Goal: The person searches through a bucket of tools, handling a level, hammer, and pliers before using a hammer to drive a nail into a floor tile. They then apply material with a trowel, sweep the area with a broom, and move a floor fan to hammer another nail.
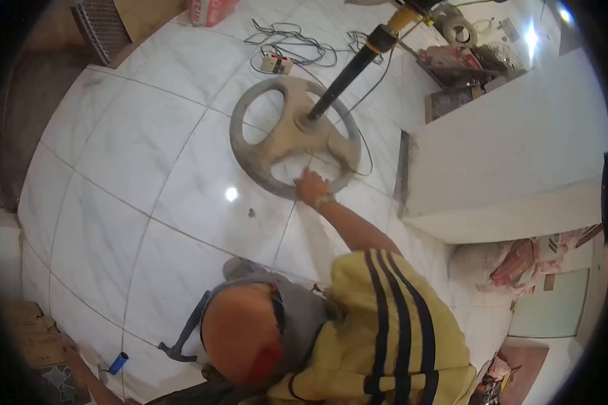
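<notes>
My right hand (312, 187), with a band at the wrist, is at the near rim of a round, wheel-like stand base (304, 131). Its fingers curl over that rim at the base's open cutout. From the base's centre a black post (348, 77) with a yellow collar rises at a slant. My left arm stretches to the lower left, where my left hand (70, 347) is at the edge of a cardboard box (27, 331), its fingers mostly hidden. A hammer (184, 331) leans by my bent knee (240, 331). Near the left arm lies a small blue cylinder (118, 363).
Marble-look tiles (182, 182) cover the floor. Behind the base lie a socket box (275, 63) and a tangled black cable (297, 42). A white block-like wall (500, 142) stands at the right, with piled bags (520, 263) below it. A dark rack (101, 27) is at upper left.
</notes>
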### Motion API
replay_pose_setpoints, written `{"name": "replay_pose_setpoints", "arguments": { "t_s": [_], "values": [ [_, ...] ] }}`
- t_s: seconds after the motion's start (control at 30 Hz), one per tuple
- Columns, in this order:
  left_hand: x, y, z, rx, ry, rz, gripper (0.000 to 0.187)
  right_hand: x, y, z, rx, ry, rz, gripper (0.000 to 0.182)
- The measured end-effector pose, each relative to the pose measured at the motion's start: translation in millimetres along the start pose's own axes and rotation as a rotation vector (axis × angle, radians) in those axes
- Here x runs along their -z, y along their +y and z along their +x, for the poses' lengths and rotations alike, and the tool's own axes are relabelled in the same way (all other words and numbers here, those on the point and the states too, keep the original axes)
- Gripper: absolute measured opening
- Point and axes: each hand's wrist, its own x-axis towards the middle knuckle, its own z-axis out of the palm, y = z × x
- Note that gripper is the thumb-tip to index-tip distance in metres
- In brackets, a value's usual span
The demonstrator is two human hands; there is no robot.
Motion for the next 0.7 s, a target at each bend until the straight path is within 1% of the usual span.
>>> {"name": "replay_pose_setpoints", "arguments": {
  "t_s": [0.03,0.1,0.13,0.17,0.27,0.33,0.43,0.53,0.6,0.63,0.7],
  "values": [
    [-2.7,-3.2,-5.7,0.024,0.022,0.01,0.036,1.8,12.7,-7.2,0.037,-0.011,-0.035,0.066],
    [-14.1,1.4,-5.7,0.016,0.005,0.029,0.038,-14.6,-3.4,-38.5,0.231,0.211,-0.027,0.063],
    [-20.1,6.7,-2.9,0.005,-0.001,0.035,0.039,-18.5,-16.4,-41.2,0.331,0.33,-0.025,0.062],
    [-23.9,11.6,1.4,-0.002,-0.003,0.038,0.04,-21.9,-28.2,-35.3,0.302,0.27,0.091,0.062],
    [-40.1,30.6,14.2,-0.047,-0.015,0.046,0.042,-16.8,-50.4,-21.8,0.139,0.206,0.007,0.059],
    [-49.8,48.9,19.2,-0.061,-0.034,0.046,0.044,-16.5,-47.9,-15.8,0.107,0.205,-0.022,0.056],
    [-44.4,76.4,26.6,-0.026,-0.095,0.012,0.041,-13.1,-33.6,-4.8,0.107,0.199,-0.044,0.055],
    [-36.8,37.7,38.9,-0.038,-0.096,-0.103,0.041,-5.0,-10.8,1.4,0.106,0.182,-0.069,0.056],
    [-24.0,21.9,22.8,0.034,-0.05,-0.111,0.04,-6.5,3.0,7.0,0.114,0.171,-0.087,0.056],
    [-17.0,13.9,8.8,0.087,-0.013,-0.1,0.04,-0.1,7.3,9.0,0.097,0.121,-0.107,0.056],
    [-4.2,0.0,-14.5,0.179,0.049,-0.104,0.04,-0.8,24.9,14.6,0.092,0.134,-0.128,0.056]
  ]
}}
